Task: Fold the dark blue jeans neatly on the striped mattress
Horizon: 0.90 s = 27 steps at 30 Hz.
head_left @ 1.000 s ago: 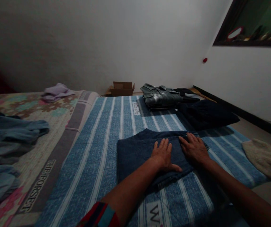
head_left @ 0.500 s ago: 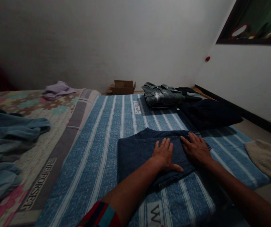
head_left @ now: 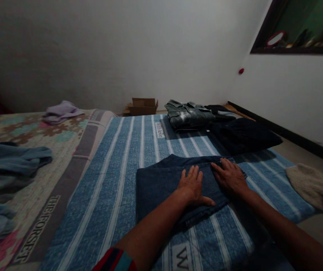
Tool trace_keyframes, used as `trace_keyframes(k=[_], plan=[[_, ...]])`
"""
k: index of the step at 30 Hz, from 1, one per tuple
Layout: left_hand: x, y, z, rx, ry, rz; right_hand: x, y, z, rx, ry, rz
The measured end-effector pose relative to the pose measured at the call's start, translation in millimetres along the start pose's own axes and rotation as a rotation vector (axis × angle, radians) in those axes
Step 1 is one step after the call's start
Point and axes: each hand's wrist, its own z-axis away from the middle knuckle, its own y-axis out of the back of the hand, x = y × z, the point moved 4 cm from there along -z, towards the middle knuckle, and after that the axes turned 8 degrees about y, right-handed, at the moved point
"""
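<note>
Folded dark-blue jeans lie flat on a blue-and-white striped bed cover. My left hand rests on the middle of the denim, palm down, fingers spread and thumb stretched to the right. On the right end of the jeans, my right hand also lies flat with its fingers extended. Neither hand grips anything. A frayed lower edge of the denim shows below my left hand.
Beyond the jeans sit a folded grey denim jacket and a dark folded garment. A beige fuzzy item lies at the right edge. Leftward are light-blue clothes and a lilac cloth. A cardboard box stands by the wall.
The view has turned slightly, so everything appears shifted a little to the left. Both hands stay flat on the jeans in nearly the same places.
</note>
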Motion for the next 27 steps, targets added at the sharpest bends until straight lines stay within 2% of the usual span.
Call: trace_keyframes(k=[10,15,21,27], plan=[[0,0.5,1,0.001,0.006,0.004,9,-5,1,0.042,0.019,-0.067],[0,-0.9,-1,-0.002,0.008,0.004,15,-5,1,0.106,-0.025,-0.214],[-1,-0.6,-1,-0.006,0.005,0.012,27,-4,3,0.119,-0.227,-0.367],[0,0.7,0,-0.014,0.002,0.008,50,-11,12,-0.016,-0.438,-0.547]])
